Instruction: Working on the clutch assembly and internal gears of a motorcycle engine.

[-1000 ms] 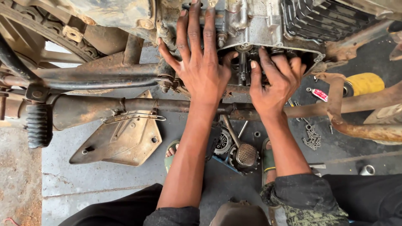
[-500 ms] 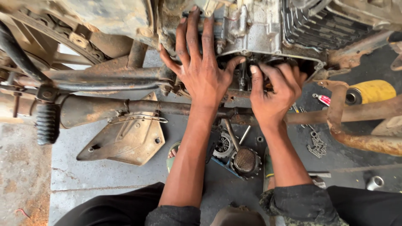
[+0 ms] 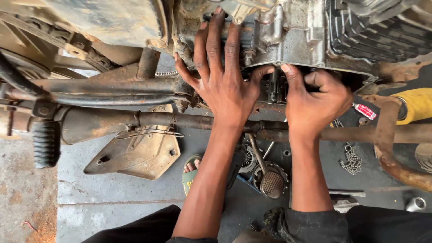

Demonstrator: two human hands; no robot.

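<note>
A grimy motorcycle engine point(image 3: 306, 40) hangs in a rusty frame, seen from above. My left hand point(image 3: 220, 76) lies flat with fingers spread against the engine's side, thumb hooked near a dark shaft point(image 3: 273, 87) in the open underside. My right hand point(image 3: 315, 101) is curled, thumb and fingers pinching at that shaft inside the opening. What the fingertips grip is partly hidden. A rusty frame tube point(image 3: 180, 119) runs under both wrists.
A tan metal cover plate point(image 3: 139, 155) lies on the grey floor at left. Gears and a mesh strainer point(image 3: 272, 182) sit between my arms. A drive chain point(image 3: 353, 159), a yellow container point(image 3: 416, 105), a rubber footpeg point(image 3: 45, 144) and my sandalled foot point(image 3: 192, 171) are nearby.
My right hand has curled tighter, its fingers drawn in around the part in the engine opening. The left hand stays spread on the casing. The view has drifted slightly.
</note>
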